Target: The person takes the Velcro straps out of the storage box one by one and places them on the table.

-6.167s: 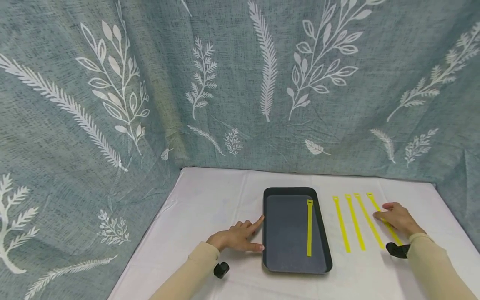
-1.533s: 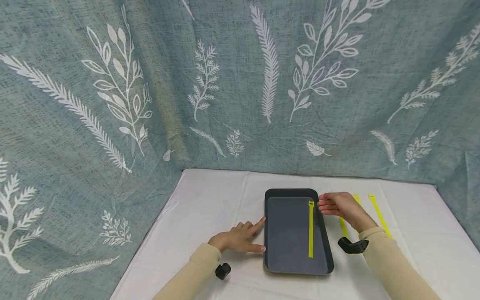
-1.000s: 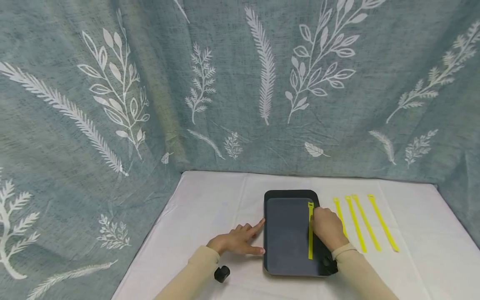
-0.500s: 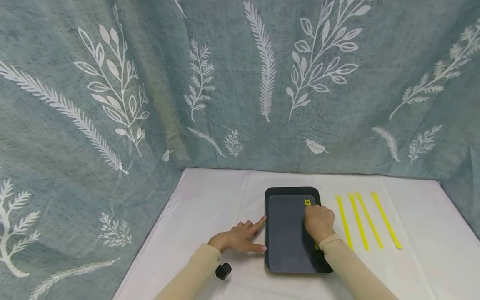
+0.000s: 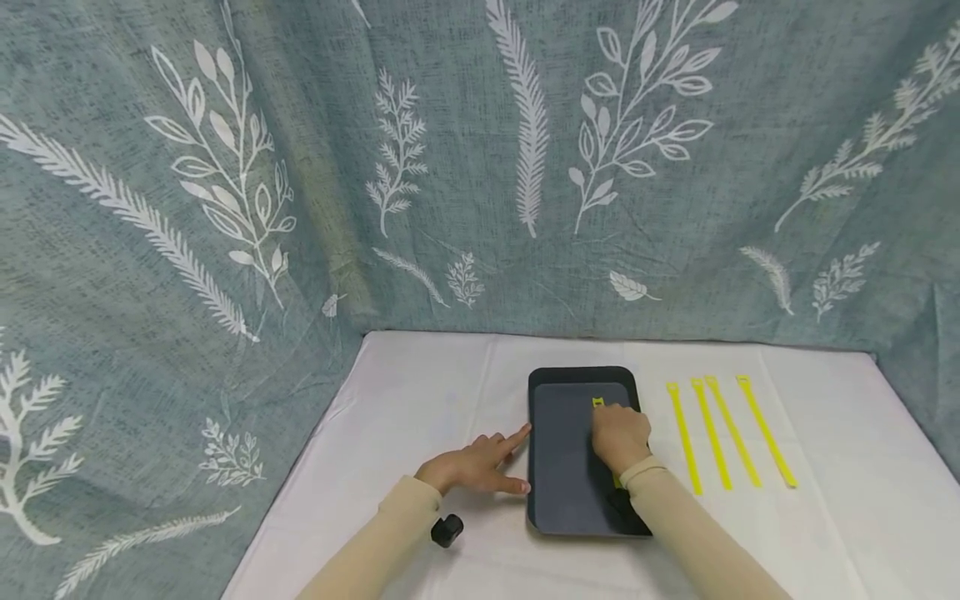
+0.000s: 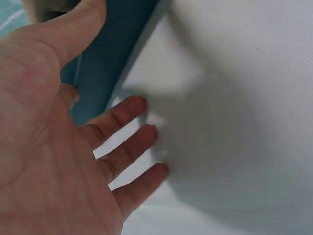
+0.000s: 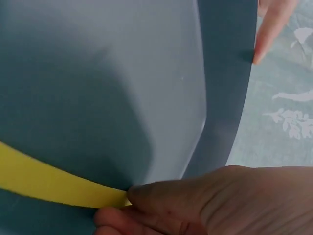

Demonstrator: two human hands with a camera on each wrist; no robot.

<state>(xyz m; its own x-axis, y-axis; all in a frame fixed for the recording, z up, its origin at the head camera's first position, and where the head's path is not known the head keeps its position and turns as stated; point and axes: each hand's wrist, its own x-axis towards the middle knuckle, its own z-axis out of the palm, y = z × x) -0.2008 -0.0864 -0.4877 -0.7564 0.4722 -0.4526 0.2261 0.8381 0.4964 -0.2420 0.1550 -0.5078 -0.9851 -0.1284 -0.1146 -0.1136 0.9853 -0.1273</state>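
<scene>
Head view showed our right hand (image 5: 619,435) pinching a yellow strap (image 7: 44,183) inside the dark tray (image 5: 558,492) near the tablecloth's middle, while our left hand (image 5: 471,468), fingers relaxed and spread, rested against the tray's left edge.

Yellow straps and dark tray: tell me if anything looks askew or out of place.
Nothing stands out. Four yellow flat straps lie side by side on the white tablecloth, the dark rectangular tray sits square, and the right hand holds a fifth yellow strap inside it.
</scene>
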